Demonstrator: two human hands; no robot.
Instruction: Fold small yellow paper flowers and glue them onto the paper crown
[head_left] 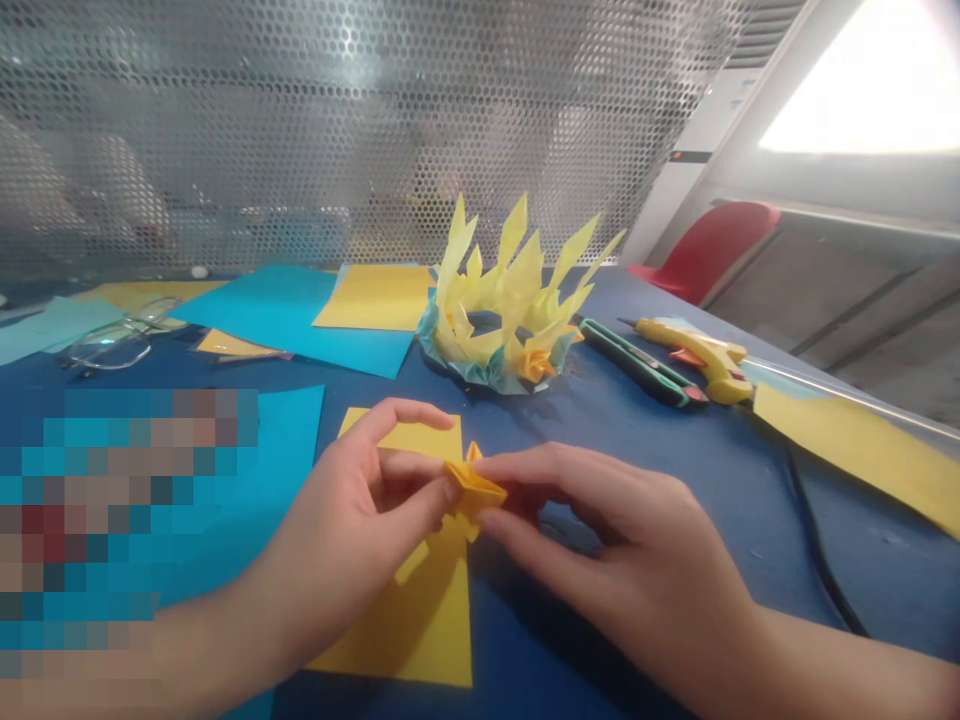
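A small folded yellow paper piece point(478, 488), with several pointed flaps, is held between both hands above the table. My left hand point(386, 485) pinches its left side between thumb and fingers, the index finger arched above. On its right side, the thumb and fingertips of my right hand point(592, 520) close on the flaps. Beneath them lies a yellow paper strip point(420, 630). Behind the hands stands a paper crown point(510, 300) with tall pale-yellow points, a light-blue crumpled base and an orange-yellow paper rose point(537, 366) on its front.
A green-black utility knife point(641, 362) and a yellow glue gun point(701, 358) with a black cord point(817, 550) lie right of the crown. Blue sheets point(255, 310), a yellow sheet point(375, 296) and glasses point(112, 348) are at left. A perforated metal screen point(300, 130) rises behind.
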